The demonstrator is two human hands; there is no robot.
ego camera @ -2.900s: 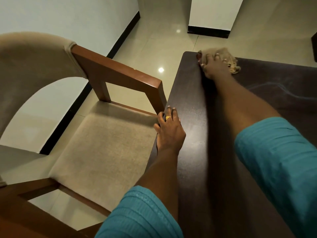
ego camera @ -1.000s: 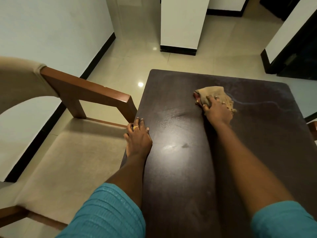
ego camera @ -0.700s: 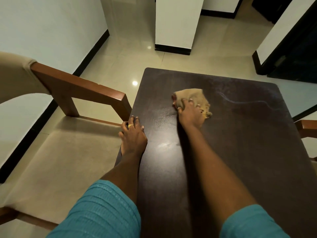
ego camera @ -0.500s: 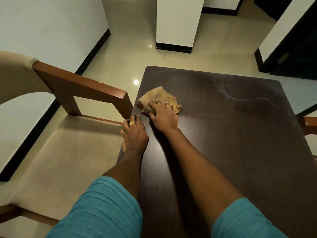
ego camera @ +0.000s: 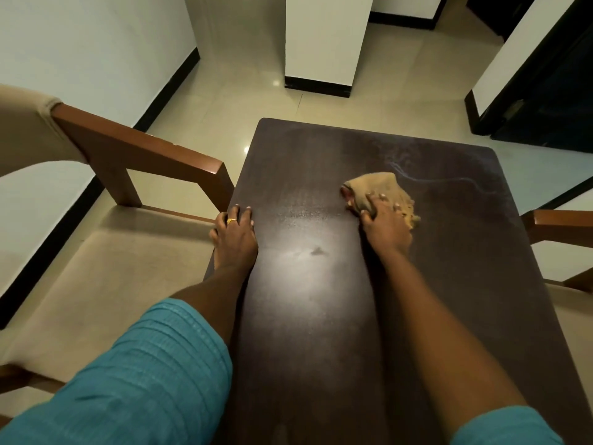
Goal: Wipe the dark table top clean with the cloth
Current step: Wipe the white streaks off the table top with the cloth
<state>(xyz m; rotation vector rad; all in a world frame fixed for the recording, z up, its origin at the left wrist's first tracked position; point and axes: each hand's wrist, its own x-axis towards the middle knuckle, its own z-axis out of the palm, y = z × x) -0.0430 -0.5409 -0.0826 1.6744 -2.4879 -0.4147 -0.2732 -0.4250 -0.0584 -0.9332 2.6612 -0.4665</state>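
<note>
Cloth [ego camera: 378, 191], tan and bunched, lies on the dark tabletop [ego camera: 314, 316] toward its far right part, beside a pale wavy smear [ego camera: 449, 179]. The right hand [ego camera: 386, 224] presses down on the cloth's near edge with fingers spread, hiding part of it. The left hand [ego camera: 236, 237] rests flat on the tabletop's left edge, fingers together, a ring [ego camera: 231, 221] on one finger. A chair [ego camera: 106, 226] stands just left of the tabletop, its back cut off by the frame. The tabletop's near end is hidden under the forearms and teal sleeves [ego camera: 144, 380].
</note>
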